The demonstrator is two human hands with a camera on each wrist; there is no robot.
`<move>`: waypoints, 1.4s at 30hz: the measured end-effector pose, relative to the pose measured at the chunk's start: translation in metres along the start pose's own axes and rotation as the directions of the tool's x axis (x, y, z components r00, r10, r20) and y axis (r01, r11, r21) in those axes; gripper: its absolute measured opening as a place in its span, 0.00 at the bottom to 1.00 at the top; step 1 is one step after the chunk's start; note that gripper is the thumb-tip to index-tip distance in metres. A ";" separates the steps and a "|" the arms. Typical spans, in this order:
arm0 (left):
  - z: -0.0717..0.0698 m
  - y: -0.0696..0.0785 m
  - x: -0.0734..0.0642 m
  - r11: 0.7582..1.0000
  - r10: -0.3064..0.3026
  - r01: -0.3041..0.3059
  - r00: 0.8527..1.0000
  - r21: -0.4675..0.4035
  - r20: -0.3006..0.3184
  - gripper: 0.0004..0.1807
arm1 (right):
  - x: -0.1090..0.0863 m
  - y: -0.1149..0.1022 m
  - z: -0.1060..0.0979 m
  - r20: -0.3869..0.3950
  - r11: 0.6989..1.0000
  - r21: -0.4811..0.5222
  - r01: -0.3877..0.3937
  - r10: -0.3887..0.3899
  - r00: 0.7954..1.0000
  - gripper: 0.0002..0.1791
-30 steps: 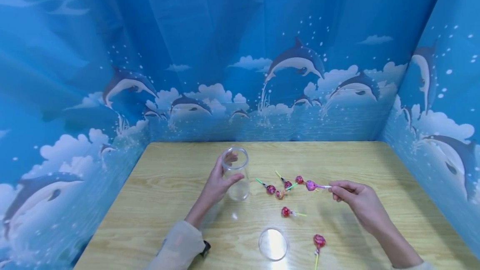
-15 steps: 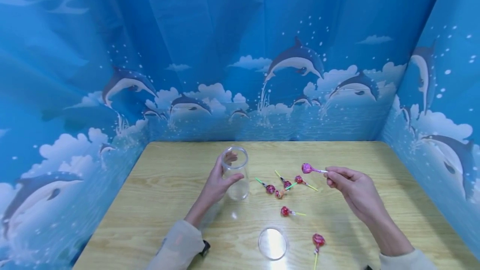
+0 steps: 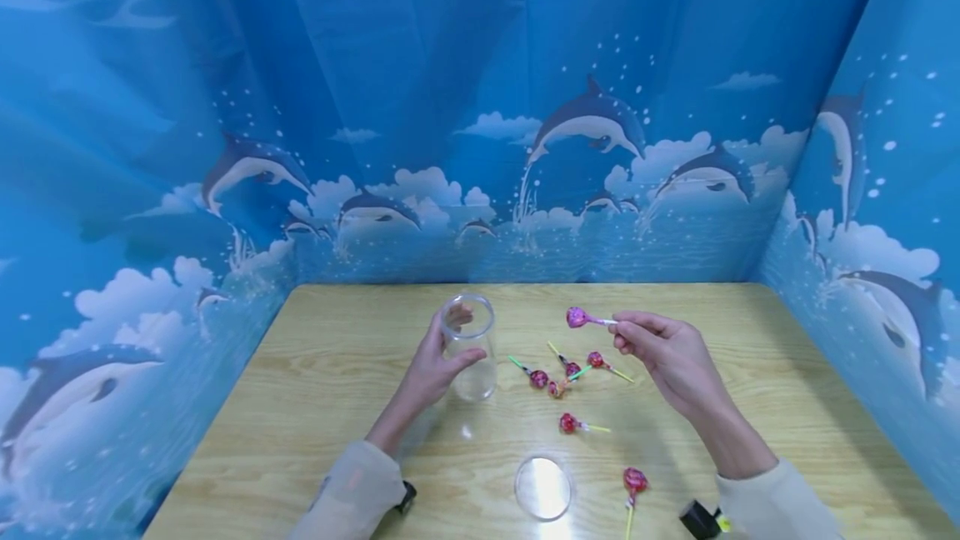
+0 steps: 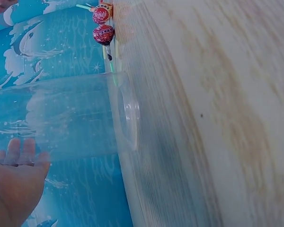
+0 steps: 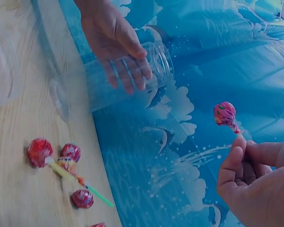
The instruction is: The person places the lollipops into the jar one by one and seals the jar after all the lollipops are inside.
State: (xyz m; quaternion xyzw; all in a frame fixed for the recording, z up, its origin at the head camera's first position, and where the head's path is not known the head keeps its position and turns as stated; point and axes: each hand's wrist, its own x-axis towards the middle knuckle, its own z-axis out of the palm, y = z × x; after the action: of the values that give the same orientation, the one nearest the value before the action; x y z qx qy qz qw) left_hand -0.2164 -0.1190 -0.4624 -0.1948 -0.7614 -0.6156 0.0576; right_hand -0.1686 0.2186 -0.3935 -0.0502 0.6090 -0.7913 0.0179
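Note:
A clear, open-topped jar [image 3: 474, 369] stands upright on the table, with nothing visible inside it. My left hand [image 3: 438, 361] is wrapped around its left side, thumb across the front and fingers behind; the left wrist view shows the fingers through the jar wall [image 4: 71, 118]. My right hand [image 3: 667, 357] pinches the white stick of a purple-pink lollipop [image 3: 577, 317] between thumb and fingers. In the right wrist view the held lollipop [image 5: 225, 114] is raised off the table, candy end pointing away from the hand. It is to the right of the jar's rim.
Several red-wrapped lollipops [image 3: 538, 379] lie in a loose group right of the jar. One lollipop [image 3: 567, 423] lies nearer, and another [image 3: 634, 480] close to the front. A round clear lid [image 3: 543, 487] rests flat on the wooden table [image 3: 300, 440]. A blue dolphin-print curtain [image 3: 420, 107] encloses the table.
My right hand has lifted the purple-pink lollipop from beside the group and carried it left and up, toward the jar. The left hand and jar have stayed in place.

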 end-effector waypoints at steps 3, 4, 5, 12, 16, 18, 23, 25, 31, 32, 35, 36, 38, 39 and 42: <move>0.000 0.000 0.000 1.000 0.003 -0.003 1.000 0.001 0.007 0.45 | 0.006 -0.001 0.008 0.003 1.000 -0.023 -0.004 0.004 1.000 0.06; 0.000 0.000 0.000 1.000 0.002 -0.002 1.000 0.000 0.008 0.46 | 0.007 -0.002 0.011 0.003 0.999 -0.031 -0.007 0.007 1.000 0.06; 0.000 0.000 0.000 1.000 0.005 -0.005 1.000 -0.002 0.009 0.45 | 0.009 -0.002 0.014 0.003 0.999 -0.035 -0.009 0.009 1.000 0.07; 0.000 -0.001 0.000 1.000 -0.003 0.003 1.000 0.010 0.003 0.45 | 0.020 -0.003 0.030 0.020 0.999 -0.032 -0.006 0.007 1.000 0.06; -0.001 -0.002 0.000 1.000 0.008 -0.008 1.000 0.020 0.006 0.44 | 0.026 -0.002 0.039 0.036 1.000 -0.027 0.003 -0.002 0.999 0.07; -0.001 -0.002 0.000 1.000 0.011 -0.011 1.000 0.021 0.006 0.44 | 0.030 -0.002 0.044 0.039 1.000 -0.025 0.005 -0.004 0.999 0.08; -0.001 -0.002 0.000 1.000 -0.002 0.002 1.000 0.018 0.001 0.44 | 0.039 0.001 0.058 0.048 0.999 -0.032 -0.004 0.005 0.999 0.12; -0.001 -0.002 0.000 1.000 -0.003 0.003 1.000 0.014 0.003 0.44 | 0.042 0.004 0.064 0.058 1.000 -0.027 -0.009 0.010 0.998 0.13; -0.001 -0.001 -0.001 1.000 -0.015 0.015 1.000 -0.003 0.002 0.45 | 0.052 0.011 0.083 0.097 1.000 0.019 -0.015 0.013 0.995 0.09; -0.001 -0.001 -0.001 1.000 -0.017 0.017 1.000 -0.007 0.002 0.45 | 0.054 0.012 0.086 0.105 1.000 0.017 -0.016 0.014 0.994 0.10; 0.000 -0.001 -0.001 1.000 -0.016 0.016 1.000 -0.009 0.003 0.45 | 0.057 0.015 0.094 0.117 1.000 -0.007 -0.019 0.020 0.993 0.12; 0.000 -0.001 -0.001 1.000 -0.015 0.015 1.000 -0.010 0.004 0.45 | 0.058 0.016 0.096 0.114 1.000 -0.021 -0.023 0.025 0.993 0.13; 0.000 -0.001 0.000 1.000 -0.012 0.012 1.000 -0.009 0.005 0.45 | 0.060 0.017 0.101 0.112 0.999 -0.042 -0.031 0.036 0.993 0.14; 0.000 -0.001 0.000 1.000 -0.010 0.010 1.000 -0.007 0.006 0.45 | 0.061 0.017 0.103 0.110 0.998 -0.053 -0.036 0.041 0.993 0.14; 0.000 -0.001 0.000 1.000 -0.002 0.002 1.000 -0.004 0.007 0.45 | 0.063 0.018 0.108 0.112 0.995 -0.091 -0.043 0.054 0.992 0.14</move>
State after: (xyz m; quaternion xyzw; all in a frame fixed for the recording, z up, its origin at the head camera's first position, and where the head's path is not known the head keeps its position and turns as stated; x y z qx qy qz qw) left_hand -0.2165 -0.1194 -0.4634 -0.1961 -0.7605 -0.6166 0.0539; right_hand -0.2211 0.1041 -0.3799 -0.0813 0.6425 -0.7588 0.0698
